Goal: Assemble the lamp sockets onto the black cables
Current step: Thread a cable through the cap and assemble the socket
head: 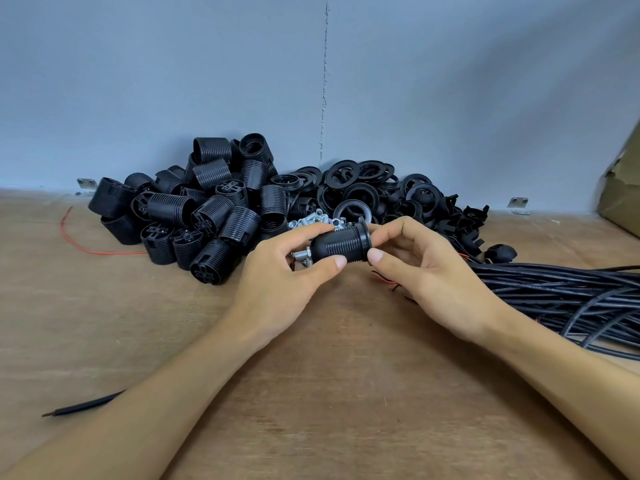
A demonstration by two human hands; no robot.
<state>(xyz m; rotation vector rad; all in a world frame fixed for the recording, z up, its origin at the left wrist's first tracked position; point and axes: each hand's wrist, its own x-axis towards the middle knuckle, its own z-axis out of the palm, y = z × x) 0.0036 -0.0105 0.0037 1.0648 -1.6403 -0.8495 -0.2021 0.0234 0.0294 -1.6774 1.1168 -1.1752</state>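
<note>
Black ribbed socket point(341, 249), black cables point(561, 289).

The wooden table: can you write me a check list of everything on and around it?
Surface: wooden table, plain brown.
Job's things: lamp socket held in both hands; socket bodies pile and rings pile behind.
Clutter: red wire at left; metal parts by the piles.
Grippers: left hand grips the socket; right hand pinches its ringed end.
Cables: black cables bundle at right; one cable end lower left.
Surroundings: blue-grey wall; cardboard box at right.
</note>
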